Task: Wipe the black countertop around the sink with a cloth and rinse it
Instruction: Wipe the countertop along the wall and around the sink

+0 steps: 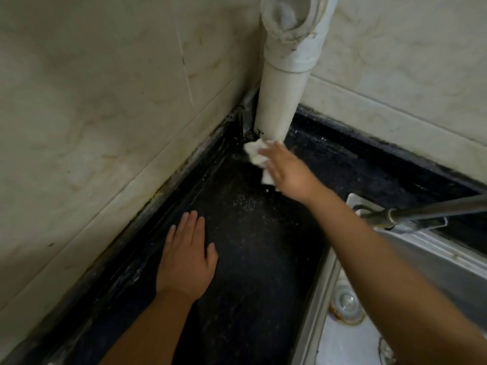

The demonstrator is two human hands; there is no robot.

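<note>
The black speckled stone countertop (250, 259) runs from the near edge back into a corner formed by two walls of pale marbled tile (92, 114). A white plastic drain pipe (279, 101) descends at that far corner and meets the countertop there; dark grime is visible around its base and along the seam under the left wall.

The right hand (287, 172) reaches to the far corner, palm down, with fingers extended and pressing a small crumpled white cloth (257, 154) flat against the countertop. The cloth lies just at the foot of the pipe, touching or nearly touching it; part of the cloth shows beyond the fingertips and along the left side of the hand. The fingers are not seen curled round the cloth.

The left hand (187, 254) rests flat on the countertop toward its left edge, nearer than the cloth, fingers straight and together, holding nothing.

Pale specks and streaks mark the countertop between the two hands.

Along the right edge of the countertop sits a stainless steel sink (421, 264), its rim abutting the black stone. A round metal drain fitting (345, 304) shows in the basin, partly hidden by the right forearm. A metal faucet spout (432, 212) extends over the sink from the right.
</note>
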